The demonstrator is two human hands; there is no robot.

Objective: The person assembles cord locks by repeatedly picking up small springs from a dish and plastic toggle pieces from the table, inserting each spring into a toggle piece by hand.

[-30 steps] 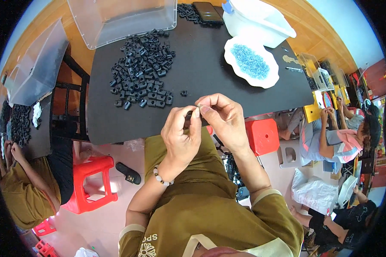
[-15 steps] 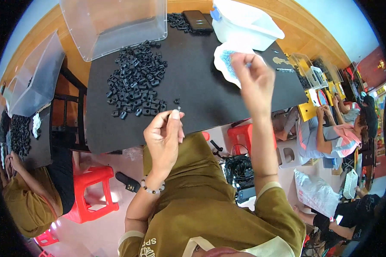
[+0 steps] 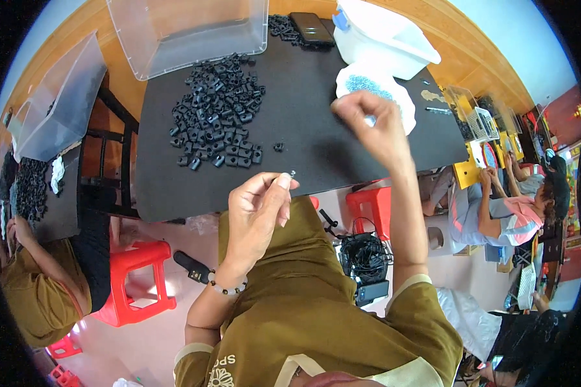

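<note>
My left hand [image 3: 259, 209] is pinched at the table's near edge around a tiny shiny metal piece [image 3: 293, 173] whose kind I cannot make out. Just beyond it lies one loose black plastic part [image 3: 278, 147]. My right hand [image 3: 376, 126] hovers, fingers drawn together and blurred, over the near left side of a white scalloped dish [image 3: 403, 106]. Small blue pieces [image 3: 368, 85] lie in that dish. Whether the right fingers hold anything is hidden. Left of my hands spreads a heap of black plastic parts [image 3: 216, 116], each with a round hole.
A clear plastic bin [image 3: 200, 48], a dark phone-like object [image 3: 312, 28] and a white tub [image 3: 387, 42] stand along the table's back. Red stools [image 3: 135, 280] are on the floor. Co-workers sit at left and at right [image 3: 507, 209].
My right hand has come back from over the blue pieces, toward the left and nearer to me. My left hand keeps its pinch. The whole view has shifted slightly.
</note>
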